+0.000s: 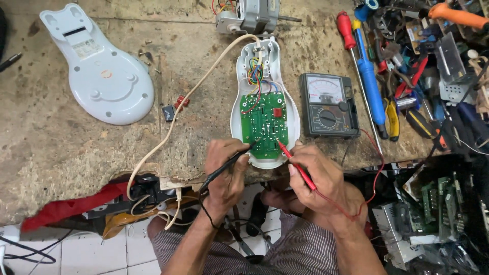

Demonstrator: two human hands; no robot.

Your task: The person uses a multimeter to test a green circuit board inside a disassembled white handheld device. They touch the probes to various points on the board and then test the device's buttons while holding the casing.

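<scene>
- The green board (264, 125) sits inside a white shell (237, 114), near the table's front edge, right in front of me, so I can reach it with both hands.
- My left hand (226, 175) holds the black probe (232, 163) tight, like a pencil. Its tip points to 2 o'clock and seems to touch the low part of the board.
- My right hand (316, 178) pinches the red probe (295, 164) the same way. Its tip points to 10 o'clock and meets the board near the black one.
- I hold both slanted so my fingers do not cover the spots I poke.
- The meter (328, 104) lies at 3 o'clock of the board, face up, so I can look at its needle.
- The red wire (376, 168) loops from my right hand up towards the meter.
- The cream cord (204, 86) runs from the shell's top away to 8 o'clock.
- A white cover (99, 66) lies at 10 o'clock, a motor (249, 18) at 12.
- Tools (407, 76) pile up at 2 o'clock, too jumbled to name each.
- The exact spots under the tips are too small to see.
- The motor's top is cut off.
</scene>
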